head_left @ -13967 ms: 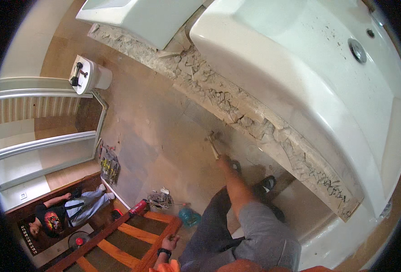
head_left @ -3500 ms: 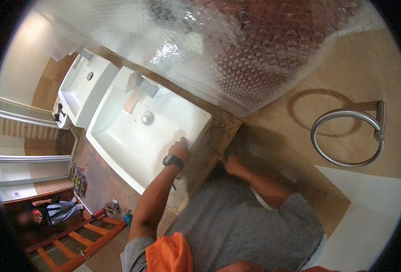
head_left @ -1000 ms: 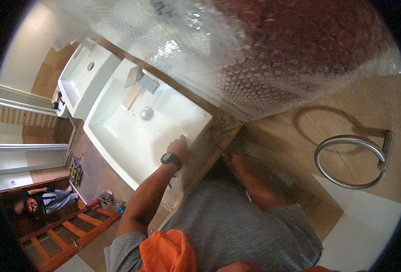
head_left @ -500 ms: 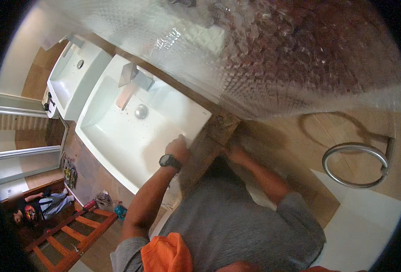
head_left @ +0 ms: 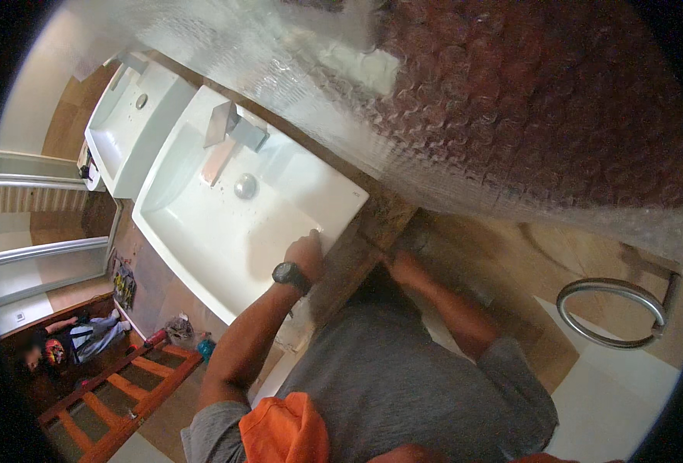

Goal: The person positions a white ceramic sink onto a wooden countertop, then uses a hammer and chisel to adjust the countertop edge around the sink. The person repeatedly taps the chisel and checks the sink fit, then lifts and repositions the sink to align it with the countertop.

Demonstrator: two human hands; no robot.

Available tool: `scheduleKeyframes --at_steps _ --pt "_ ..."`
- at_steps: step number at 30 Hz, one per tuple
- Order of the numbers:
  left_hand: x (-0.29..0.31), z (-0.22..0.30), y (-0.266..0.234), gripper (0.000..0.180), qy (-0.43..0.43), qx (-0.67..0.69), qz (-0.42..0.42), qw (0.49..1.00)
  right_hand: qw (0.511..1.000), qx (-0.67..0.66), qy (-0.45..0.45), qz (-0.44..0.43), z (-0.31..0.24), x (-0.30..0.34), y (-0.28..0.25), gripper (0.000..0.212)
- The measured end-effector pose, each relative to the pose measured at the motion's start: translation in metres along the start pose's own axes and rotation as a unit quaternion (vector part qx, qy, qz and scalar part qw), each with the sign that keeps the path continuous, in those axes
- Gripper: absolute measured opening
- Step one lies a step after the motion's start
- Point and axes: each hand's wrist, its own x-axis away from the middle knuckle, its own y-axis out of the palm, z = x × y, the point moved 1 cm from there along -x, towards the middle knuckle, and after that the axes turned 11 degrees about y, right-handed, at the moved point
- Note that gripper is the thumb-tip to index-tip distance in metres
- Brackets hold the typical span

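Note:
My left hand (head_left: 304, 256), with a dark watch on its wrist, rests on the right side of a white sink basin (head_left: 202, 251). Its fingers are partly stretched over the basin's surface and hold nothing I can see. Just right of the basin, my right hand (head_left: 408, 269) is closed round a thin dark tool (head_left: 374, 246), which slants up and left onto the worn edge of the counter (head_left: 349, 266). Too little of the tool shows to tell its kind. A square metal faucet (head_left: 233, 131) stands at the basin's back.
Bubble wrap (head_left: 526, 108) hangs over the wall behind the basin. A metal towel ring (head_left: 611, 312) sticks out at the right. Farther left are a second sink (head_left: 137, 116), a wooden ladder (head_left: 121, 401), and a person (head_left: 79, 343) low by the doorway.
The view has shifted slightly, so the towel ring sits lower. My right hand has moved a little from the counter edge, and more of the thin tool shows. My left hand stays on the basin.

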Motion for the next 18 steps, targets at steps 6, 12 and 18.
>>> scheduleKeyframes --at_steps 6,12,18 --pt "0.003 0.004 -0.006 0.05 -0.002 -0.013 -0.01 1.0 1.0 -0.019 0.016 -0.019 0.002 0.006 0.001 0.065" --pt "0.0 -0.003 0.006 0.049 -0.031 -0.001 0.005 1.0 0.995 -0.089 0.032 -0.039 0.001 0.028 -0.025 0.069" --pt "0.001 -0.011 0.013 0.051 -0.002 -0.012 0.049 0.999 0.999 -0.004 0.014 0.039 0.088 -0.004 0.005 0.077"
